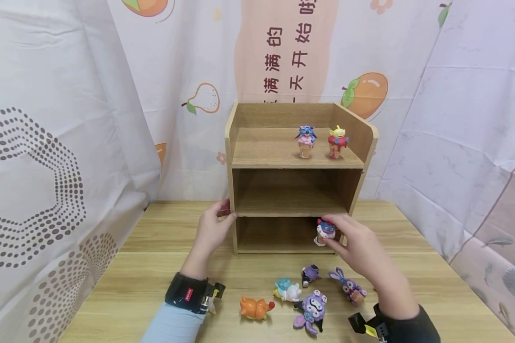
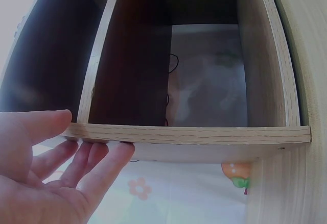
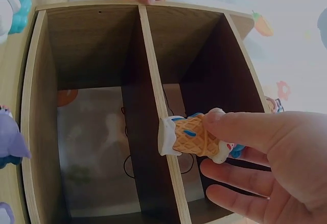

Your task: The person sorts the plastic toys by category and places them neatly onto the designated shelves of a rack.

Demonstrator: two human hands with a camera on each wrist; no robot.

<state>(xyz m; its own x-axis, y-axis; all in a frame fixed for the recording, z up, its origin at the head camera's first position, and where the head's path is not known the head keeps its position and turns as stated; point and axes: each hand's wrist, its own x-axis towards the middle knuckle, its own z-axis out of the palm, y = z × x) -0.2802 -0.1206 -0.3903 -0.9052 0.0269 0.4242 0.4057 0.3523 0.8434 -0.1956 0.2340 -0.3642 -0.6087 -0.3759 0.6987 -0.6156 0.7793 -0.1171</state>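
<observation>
My right hand pinches an ice-cream-cone figurine between thumb and fingers. Its waffle cone and white base show in the right wrist view; fingers hide part of its top. In the head view this figurine appears in front of the lower compartment's right end. My left hand holds the left side panel of the wooden shelf, thumb at the front edge and fingertips along the outer face. On the shelf's top board stand a blue-eared cone figurine and a red and yellow one.
Several figurines lie on the table before the shelf: an orange one, a teal and white one, a small purple one, a larger purple one, and a purple rabbit. A printed curtain hangs behind.
</observation>
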